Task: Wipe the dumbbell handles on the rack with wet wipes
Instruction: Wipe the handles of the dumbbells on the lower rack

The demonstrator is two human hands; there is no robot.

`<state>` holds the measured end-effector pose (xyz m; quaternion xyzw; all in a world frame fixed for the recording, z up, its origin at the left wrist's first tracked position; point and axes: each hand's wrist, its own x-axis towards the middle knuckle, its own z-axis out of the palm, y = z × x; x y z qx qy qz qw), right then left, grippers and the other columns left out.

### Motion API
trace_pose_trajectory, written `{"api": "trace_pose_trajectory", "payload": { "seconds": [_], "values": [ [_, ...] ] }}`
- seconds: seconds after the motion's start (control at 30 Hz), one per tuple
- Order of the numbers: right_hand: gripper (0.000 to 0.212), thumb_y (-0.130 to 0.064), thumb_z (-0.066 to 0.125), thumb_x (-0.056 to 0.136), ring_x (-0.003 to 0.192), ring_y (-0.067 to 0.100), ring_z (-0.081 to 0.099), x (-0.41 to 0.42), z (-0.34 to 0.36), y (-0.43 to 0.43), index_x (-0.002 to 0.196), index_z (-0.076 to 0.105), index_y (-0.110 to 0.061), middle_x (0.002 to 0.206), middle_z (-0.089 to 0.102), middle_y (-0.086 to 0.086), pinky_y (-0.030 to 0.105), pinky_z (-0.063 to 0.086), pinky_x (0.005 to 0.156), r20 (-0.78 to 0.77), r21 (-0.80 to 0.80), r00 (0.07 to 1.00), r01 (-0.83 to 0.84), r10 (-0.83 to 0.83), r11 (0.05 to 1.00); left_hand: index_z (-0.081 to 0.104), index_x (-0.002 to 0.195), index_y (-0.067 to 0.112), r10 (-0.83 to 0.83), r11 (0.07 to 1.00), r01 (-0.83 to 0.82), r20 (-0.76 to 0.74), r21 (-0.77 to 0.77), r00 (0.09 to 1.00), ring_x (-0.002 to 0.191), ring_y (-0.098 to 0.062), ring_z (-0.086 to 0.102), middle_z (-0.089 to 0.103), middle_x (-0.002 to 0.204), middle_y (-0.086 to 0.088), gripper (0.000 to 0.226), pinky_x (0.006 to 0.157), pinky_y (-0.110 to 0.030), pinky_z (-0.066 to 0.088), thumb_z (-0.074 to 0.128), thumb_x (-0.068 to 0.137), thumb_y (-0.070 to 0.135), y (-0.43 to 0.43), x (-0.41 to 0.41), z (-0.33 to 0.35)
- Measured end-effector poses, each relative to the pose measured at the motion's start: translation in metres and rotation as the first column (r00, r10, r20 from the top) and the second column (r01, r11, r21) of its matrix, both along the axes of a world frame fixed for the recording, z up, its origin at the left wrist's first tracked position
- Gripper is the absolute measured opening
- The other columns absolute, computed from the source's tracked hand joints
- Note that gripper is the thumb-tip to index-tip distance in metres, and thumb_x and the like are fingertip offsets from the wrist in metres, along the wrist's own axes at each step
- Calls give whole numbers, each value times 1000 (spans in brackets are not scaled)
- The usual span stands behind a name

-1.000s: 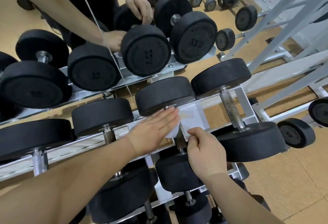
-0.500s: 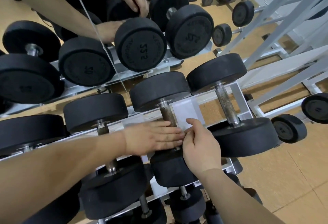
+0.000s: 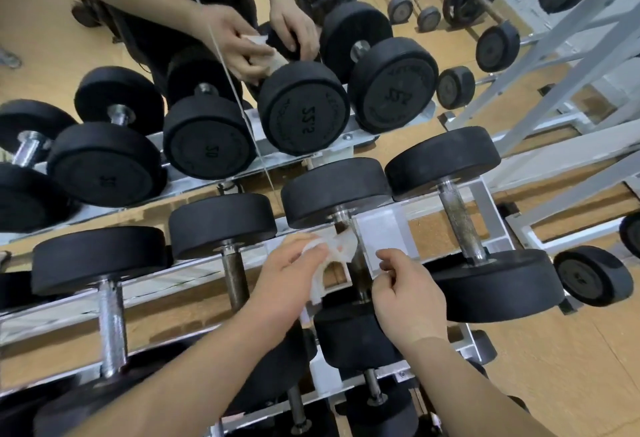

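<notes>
At dumbbell handle [image 3: 341, 223], left hand [image 3: 287, 277] grips wet wipe [image 3: 334, 251].

Rack [image 3: 485, 206]: silver metal rails in tiers, standing on a tan floor [image 3: 561, 377]. Two tiers are visible. Upper tier: four black dumbbells [image 3: 462, 228] lie side by side, each laid front to back across the rails, with round heads at both ends and a bare metal handle between. Lower tier: more black dumbbells [image 3: 372, 391] lie the same way, partly hidden under the upper tier.

Middle dumbbell handle [image 3: 342, 223] largely behind the wet wipe [image 3: 333, 250]; lower-tier dumbbell [image 3: 384, 416] partly beyond the bottom edge.
</notes>
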<state>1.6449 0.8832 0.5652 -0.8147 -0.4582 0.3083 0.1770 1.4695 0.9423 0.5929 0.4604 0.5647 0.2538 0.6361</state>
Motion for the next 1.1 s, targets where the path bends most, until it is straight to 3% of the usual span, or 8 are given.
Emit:
{"api": "trace_pose_trajectory", "payload": {
  "seconds": [0.07,0.17,0.27,0.53,0.73,0.83,1.0,1.1],
  "values": [
    [40,-28,52,99,113,12,59,0,0,1,138,57,-34,126,64,-14,34,50,92,-15,14,1000,-5,5,1000,80,109,15,183,955,-145,128,-258,975,80,-35,60,69,112,-26,29,75,-54,48,57,102,33,-5,-1,11],
    [32,-42,45,102,107,11,60,-2,1,1,128,61,-36,119,65,-16,35,50,88,-21,57,1000,-14,15,998,77,117,8,326,884,-180,294,-432,898,97,-30,70,75,113,-18,32,84,-45,52,54,104,27,-10,-3,20],
    [38,-51,27,104,95,13,60,-3,3,-1,109,62,-37,103,64,-14,36,45,78,-48,109,998,-27,33,994,72,122,7,327,888,-180,305,-423,894,105,-29,72,76,117,-15,31,92,-45,54,51,107,25,-13,0,20],
    [57,-70,18,101,100,5,60,0,6,-7,119,64,-42,114,63,-19,35,47,86,-70,195,985,-143,159,970,70,104,24,135,958,-119,44,-263,990,101,-27,76,81,96,-1,21,97,-48,58,74,93,42,-12,17,19],
    [52,-66,24,100,75,7,57,1,-2,-10,79,57,-32,75,61,-12,35,48,68,36,188,975,-223,220,957,73,94,21,37,987,-40,-18,-158,999,86,-21,74,79,90,-4,21,71,-34,59,80,88,40,-5,30,11],
    [48,-59,25,102,71,10,56,3,-6,-8,77,54,-29,71,59,-7,38,47,67,50,160,980,-199,193,967,76,101,20,-13,988,2,-70,-155,997,91,-23,74,79,97,-4,20,78,-38,62,84,86,30,7,25,6],
    [47,-54,23,105,90,12,56,4,-6,-5,96,64,-31,88,62,-11,41,51,78,25,161,984,-178,176,971,71,120,9,89,860,40,227,-509,970,94,-19,68,76,113,-11,38,77,-29,51,81,82,11,11,9,-2],
    [47,-50,23,106,100,10,54,4,-6,-4,106,66,-31,101,64,-15,38,49,82,21,188,981,-195,194,963,67,121,8,114,876,20,245,-483,963,99,-26,69,74,115,-18,36,83,-35,55,77,86,10,7,11,-9]
  ]
}}
